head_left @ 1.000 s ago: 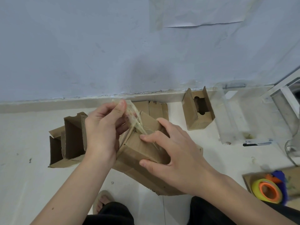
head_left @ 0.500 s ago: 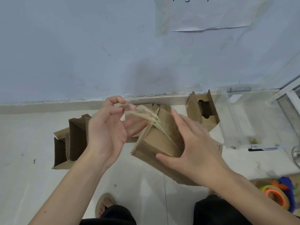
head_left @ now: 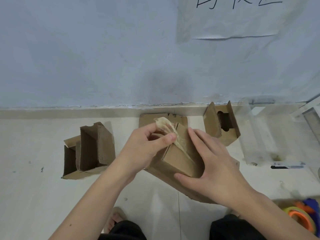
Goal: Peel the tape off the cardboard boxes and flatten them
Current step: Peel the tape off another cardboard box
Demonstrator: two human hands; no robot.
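Observation:
A small brown cardboard box point(head_left: 180, 158) is held tilted above the floor between my hands. My right hand point(head_left: 213, 163) grips it, fingers spread over its top and thumb on its near side. A strip of clear, crumpled tape point(head_left: 166, 129) runs from the box's top seam up to my left hand point(head_left: 147, 146), which pinches it between thumb and fingers. The strip's lower end still sticks to the box near my right fingers. Behind the box lies a flat piece of cardboard point(head_left: 147, 120).
Two open cardboard boxes point(head_left: 90, 151) stand on the floor at the left, and another point(head_left: 223, 125) with a cut-out leans near the wall at the right. A clear plastic container point(head_left: 259, 135) and tape rolls point(head_left: 299, 217) lie at the right. My foot point(head_left: 116, 220) shows below.
My left hand let the tape slacken, then took a fresh pinch closer to the box. The box has been turned and lifted slightly in my right hand.

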